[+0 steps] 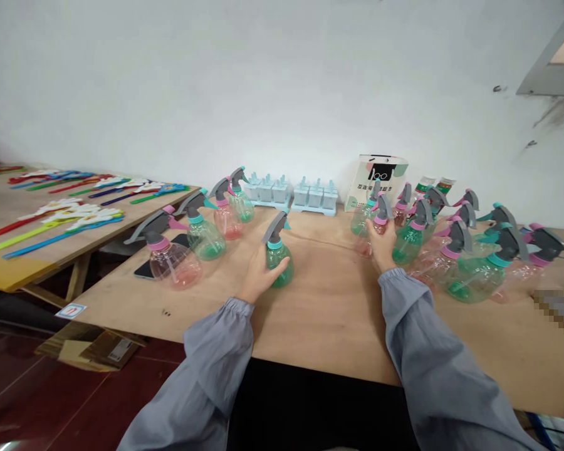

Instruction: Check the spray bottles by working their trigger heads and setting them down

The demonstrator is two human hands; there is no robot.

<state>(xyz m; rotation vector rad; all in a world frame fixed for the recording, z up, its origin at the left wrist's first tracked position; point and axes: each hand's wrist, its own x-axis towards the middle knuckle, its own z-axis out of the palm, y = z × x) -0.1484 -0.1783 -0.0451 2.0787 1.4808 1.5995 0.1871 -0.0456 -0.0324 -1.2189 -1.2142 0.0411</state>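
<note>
My left hand (259,270) is wrapped round a green spray bottle (283,263) that stands upright near the middle of the table, its thumb across the front. At the right, my right hand (383,244) grips a pink spray bottle (381,216) close to its collar; fingers hide much of its body. Beside that hand is another green spray bottle (408,243), within a cluster of several green and pink ones. On the left side stand a pink spray bottle (176,266), a green spray bottle (207,238) and further ones behind them.
Light-blue popsicle molds (314,197) sit by the wall, left of a printed box (375,178). A dark phone (145,270) lies behind the left bottles. Colourful hand-shaped plastic items (82,219) cover a neighbouring table. A cardboard box (110,347) is on the floor below.
</note>
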